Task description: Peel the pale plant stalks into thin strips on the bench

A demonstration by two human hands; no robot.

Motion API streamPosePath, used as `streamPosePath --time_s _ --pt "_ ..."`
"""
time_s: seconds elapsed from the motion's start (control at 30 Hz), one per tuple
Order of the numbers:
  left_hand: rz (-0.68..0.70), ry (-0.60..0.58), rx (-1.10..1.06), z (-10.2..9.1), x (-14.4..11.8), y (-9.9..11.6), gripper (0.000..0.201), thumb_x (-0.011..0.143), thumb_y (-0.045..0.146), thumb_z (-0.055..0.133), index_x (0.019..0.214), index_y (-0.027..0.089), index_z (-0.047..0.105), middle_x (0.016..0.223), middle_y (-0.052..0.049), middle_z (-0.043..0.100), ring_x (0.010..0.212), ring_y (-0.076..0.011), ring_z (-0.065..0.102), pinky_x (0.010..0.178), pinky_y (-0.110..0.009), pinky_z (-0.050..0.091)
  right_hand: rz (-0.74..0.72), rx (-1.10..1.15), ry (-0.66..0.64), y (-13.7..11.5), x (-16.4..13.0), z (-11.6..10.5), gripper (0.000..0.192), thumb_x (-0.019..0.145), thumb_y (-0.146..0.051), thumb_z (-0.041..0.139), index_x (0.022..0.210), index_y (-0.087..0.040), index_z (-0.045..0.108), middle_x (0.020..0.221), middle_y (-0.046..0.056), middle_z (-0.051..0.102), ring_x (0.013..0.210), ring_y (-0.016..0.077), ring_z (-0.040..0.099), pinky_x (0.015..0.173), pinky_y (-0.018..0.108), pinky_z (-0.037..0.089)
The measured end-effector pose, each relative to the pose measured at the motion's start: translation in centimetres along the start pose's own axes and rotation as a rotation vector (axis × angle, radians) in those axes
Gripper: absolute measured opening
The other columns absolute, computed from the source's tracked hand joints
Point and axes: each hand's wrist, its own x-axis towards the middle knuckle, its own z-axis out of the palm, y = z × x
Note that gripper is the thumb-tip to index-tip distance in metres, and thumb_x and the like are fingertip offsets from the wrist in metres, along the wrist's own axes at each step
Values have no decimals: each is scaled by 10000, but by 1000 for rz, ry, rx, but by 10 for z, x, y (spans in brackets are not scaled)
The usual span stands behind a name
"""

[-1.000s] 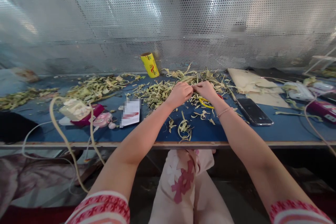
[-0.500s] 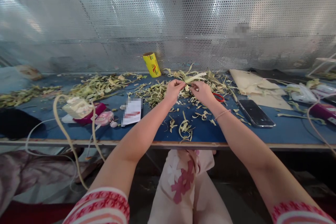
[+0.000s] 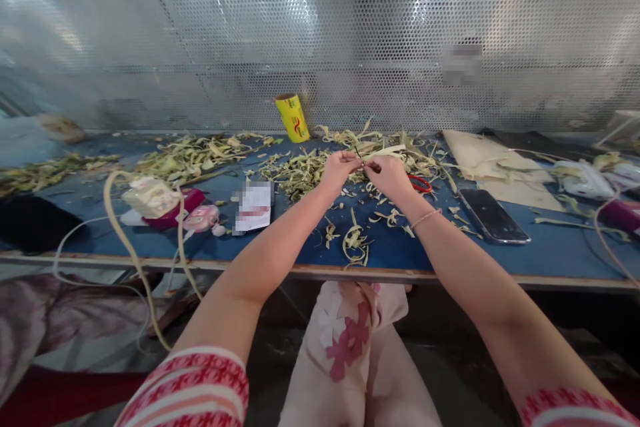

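Towards the far edge of the tabletop (image 3: 400, 255), near its middle, a thin dark strand (image 3: 357, 153) is pinched in the fingertips of the left hand (image 3: 342, 168) and right hand (image 3: 385, 172). If pulled too hard, it could be snapped and lost among the dried leaf strips (image 3: 303, 175). From left, a bright-screened phone (image 3: 259, 205), a yellow tube (image 3: 293, 118), a red loop (image 3: 423, 184) and a dark smartphone (image 3: 494, 216) are seen; the right hand could be hindered by the loop.
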Motion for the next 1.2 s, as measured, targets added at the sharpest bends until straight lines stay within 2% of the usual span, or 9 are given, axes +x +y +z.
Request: streamPosePath --time_s 0.1,0.17,0.37,0.5,0.67,0.8,0.93,1.1,1.2 --pt "-100 -1 -79 2 1 -2 231 576 119 749 753 117 600 562 23 601 525 -70 534 592 -229 413 -45 -48 12 -2 -1 0 139 800 -171 521 752 -170 652 730 61 659 690 175 566 695 279 415" --pt "-121 -6 -89 2 2 -4 216 563 118 754 738 116 628 571 19 616 537 -70 543 611 -232 427 -93 -88 6 -3 -1 0 153 810 -158 497 776 -173 645 770 78 662 731 192 569 713 295 421" --pt "-35 -29 -14 1 0 -5 154 555 102 734 702 123 695 621 23 647 595 -76 565 677 -237 449 -211 -163 -36 3 2 0 197 857 -145 449 875 -171 644 912 124 648 899 248 555 835 366 438" --pt "1 -7 52 3 -2 -3 102 598 109 706 698 129 712 607 15 652 605 -95 578 680 -250 459 -225 -184 2 10 4 3 217 893 -179 435 901 -186 651 962 120 634 958 259 532 929 420 407" --pt "6 -7 131 4 -6 0 54 640 166 722 683 135 708 573 6 638 587 -105 562 612 -240 429 -173 -160 41 17 4 3 220 895 -168 419 892 -168 639 980 128 624 963 253 542 913 410 419" --pt "-4 -69 166 4 -7 0 93 686 238 706 682 145 704 602 -7 649 591 -111 569 574 -234 415 -107 -118 12 19 3 0 213 890 -161 415 911 -172 626 934 120 632 902 248 558 839 388 444" --pt "-72 -98 131 4 -7 -2 87 678 228 711 703 147 695 616 -16 661 618 -123 604 598 -241 449 -65 -117 -4 18 2 -2 189 892 -169 433 891 -178 621 906 109 634 875 240 566 812 358 445" --pt "-214 -115 58 2 -7 -1 120 655 230 738 703 140 674 635 -28 667 620 -134 627 627 -273 494 -148 -118 -48 18 2 -8 189 894 -166 441 894 -180 629 958 105 622 898 223 576 815 332 451" --pt "-238 -143 43 0 -8 1 121 646 200 745 673 125 653 605 -26 645 576 -119 608 623 -278 506 -217 -103 -93 18 2 -13 203 896 -170 439 887 -185 642 1034 101 606 923 207 583 834 320 458"
